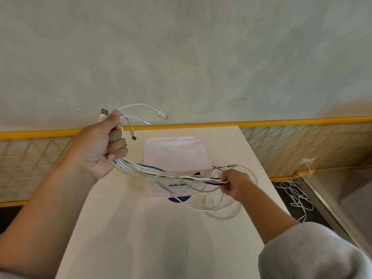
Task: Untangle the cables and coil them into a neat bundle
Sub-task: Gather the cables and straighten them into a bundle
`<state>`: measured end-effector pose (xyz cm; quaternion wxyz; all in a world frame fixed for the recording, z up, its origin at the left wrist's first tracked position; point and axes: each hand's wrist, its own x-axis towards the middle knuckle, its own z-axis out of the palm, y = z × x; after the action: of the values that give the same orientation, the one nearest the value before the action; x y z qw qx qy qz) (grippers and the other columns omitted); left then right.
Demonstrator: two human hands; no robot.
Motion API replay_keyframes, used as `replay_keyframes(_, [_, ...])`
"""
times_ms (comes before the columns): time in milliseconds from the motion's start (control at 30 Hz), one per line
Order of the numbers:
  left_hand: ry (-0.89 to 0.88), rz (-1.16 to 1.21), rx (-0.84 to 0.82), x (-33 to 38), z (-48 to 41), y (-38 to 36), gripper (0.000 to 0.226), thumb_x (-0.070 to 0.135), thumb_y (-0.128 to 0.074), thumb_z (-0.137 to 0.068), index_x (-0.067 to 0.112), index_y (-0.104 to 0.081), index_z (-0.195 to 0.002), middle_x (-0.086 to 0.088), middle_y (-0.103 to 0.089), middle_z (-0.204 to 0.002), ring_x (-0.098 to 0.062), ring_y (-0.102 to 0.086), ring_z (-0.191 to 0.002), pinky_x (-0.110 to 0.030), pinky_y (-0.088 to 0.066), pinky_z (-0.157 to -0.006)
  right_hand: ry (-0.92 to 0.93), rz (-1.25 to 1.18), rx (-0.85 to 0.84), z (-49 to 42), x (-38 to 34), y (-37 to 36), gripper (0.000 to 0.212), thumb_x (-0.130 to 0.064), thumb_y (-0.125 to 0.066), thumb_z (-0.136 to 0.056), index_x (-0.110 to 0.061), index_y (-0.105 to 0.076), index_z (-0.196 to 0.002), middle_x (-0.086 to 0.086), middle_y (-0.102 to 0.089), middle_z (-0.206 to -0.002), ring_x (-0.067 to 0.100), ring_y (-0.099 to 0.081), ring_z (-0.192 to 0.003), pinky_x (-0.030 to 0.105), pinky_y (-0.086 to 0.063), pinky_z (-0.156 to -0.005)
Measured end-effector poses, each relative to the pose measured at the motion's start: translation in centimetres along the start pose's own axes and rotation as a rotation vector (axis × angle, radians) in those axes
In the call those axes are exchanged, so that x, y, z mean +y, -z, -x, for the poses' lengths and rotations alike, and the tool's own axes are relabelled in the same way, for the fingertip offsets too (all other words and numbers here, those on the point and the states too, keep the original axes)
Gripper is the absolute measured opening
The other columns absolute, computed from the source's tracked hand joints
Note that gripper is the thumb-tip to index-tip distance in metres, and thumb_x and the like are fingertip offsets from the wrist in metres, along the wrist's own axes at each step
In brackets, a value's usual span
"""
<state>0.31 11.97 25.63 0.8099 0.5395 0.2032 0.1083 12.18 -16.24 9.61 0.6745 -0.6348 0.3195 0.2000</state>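
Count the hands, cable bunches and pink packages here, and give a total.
Hands: 2 (left hand, right hand)
Cable bunches: 2 (held cables, floor cables)
Pink package: 1
Total: 5

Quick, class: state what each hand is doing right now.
Left hand: fist closed round the cable bundle near its plug ends.
Right hand: fingers curled round the same cables further along.

Near half of table (pixel 141 228) bare — open passage. Cable bundle (pixel 161 175) stretches in mid-air over pink sheet (pixel 177 150), barring the centre; slack loops (pixel 209 211) crowd the right edge. Yellow mesh fence (pixel 302 146) closes the far side.
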Motion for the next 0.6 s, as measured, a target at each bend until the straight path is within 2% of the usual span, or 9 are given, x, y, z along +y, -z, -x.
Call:
replay_keyframes(67, [-0.005,-0.01,0.007,0.3,-0.2,0.4,0.039,0.036,-0.051,-0.102,0.02,-0.041,-0.068,0.009,-0.015,-0.044,-0.006,-0.014,-0.032,-0.014,-0.016,-0.033,0.063,0.082,0.052,-0.2,-1.6,0.2,0.02,0.017,-0.051,-0.074,-0.003,-0.05,-0.071,0.011,-0.044,-0.064,0.021,-0.037,-0.053,0.028,-0.041,-0.049])
replay_keyframes(133, [-0.015,-0.029,0.007,0.5,-0.3,0.4,0.04,0.036,-0.051,-0.103,0.02,-0.041,-0.068,0.009,-0.015,-0.044,-0.006,-0.014,-0.032,-0.014,-0.016,-0.033,0.134,0.14,0.109,-0.7,-3.4,0.2,0.015,0.014,-0.054,-0.074,-0.001,-0.052,-0.073,0.013,-0.048,-0.069,0.024,-0.045,-0.059,0.029,-0.045,-0.052])
replay_keyframes(233, [-0.035,-0.066,0.009,0.8,-0.3,0.4,0.039,0.034,-0.049,-0.103,0.02,-0.04,-0.068,0.01,-0.016,-0.042,-0.006,-0.014,-0.031,-0.014,-0.016,-0.033,0.279,0.259,0.158,-1.4,-5.9,0.5,0.012,0.006,-0.054,-0.078,-0.005,-0.056,-0.081,0.013,-0.053,-0.076,0.024,-0.052,-0.068,0.031,-0.042,-0.055])
replay_keyframes(333, [-0.05,-0.113,0.011,0.8,-0.2,0.3,0.039,0.033,-0.05,-0.103,0.02,-0.04,-0.068,0.01,-0.016,-0.042,-0.006,-0.014,-0.031,-0.014,-0.014,-0.035,0.486,0.355,0.175,-1.1,-7.8,0.9,0.025,-0.001,-0.062,-0.083,-0.018,-0.06,-0.101,0.001,-0.058,-0.084,0.017,-0.055,-0.073,0.025,-0.042,-0.062])
replay_keyframes(400, [-0.042,-0.129,0.003,0.7,-0.2,0.3,0.039,0.033,-0.05,-0.103,0.02,-0.04,-0.068,0.01,-0.015,-0.041,-0.006,-0.013,-0.031,-0.014,-0.014,-0.035,0.558,0.366,0.191,-0.9,-8.6,0.9,0.028,-0.001,-0.063,-0.084,-0.016,-0.064,-0.107,-0.002,-0.058,-0.082,0.013,-0.053,-0.065,0.024,-0.04,-0.054])
replay_keyframes(500, [-0.036,-0.125,-0.007,0.7,-0.2,0.4,0.039,0.034,-0.05,-0.103,0.02,-0.041,-0.068,0.01,-0.015,-0.041,-0.005,-0.013,-0.03,-0.014,-0.014,-0.035,0.591,0.431,0.201,-1.4,-9.0,1.0,0.034,0.002,-0.059,-0.084,-0.01,-0.067,-0.115,0.003,-0.061,-0.085,0.016,-0.054,-0.064,0.025,-0.04,-0.053])
replay_keyframes(600, [-0.035,-0.132,-0.003,0.5,-0.2,0.6,0.039,0.034,-0.05,-0.103,0.02,-0.041,-0.068,0.01,-0.015,-0.042,-0.006,-0.013,-0.03,-0.015,-0.014,-0.034,0.529,0.587,0.156,-1.9,-7.8,1.7,0.035,-0.002,-0.059,-0.088,-0.007,-0.065,-0.122,0.014,-0.066,-0.11,0.029,-0.064,-0.091,0.034,-0.051,-0.07])
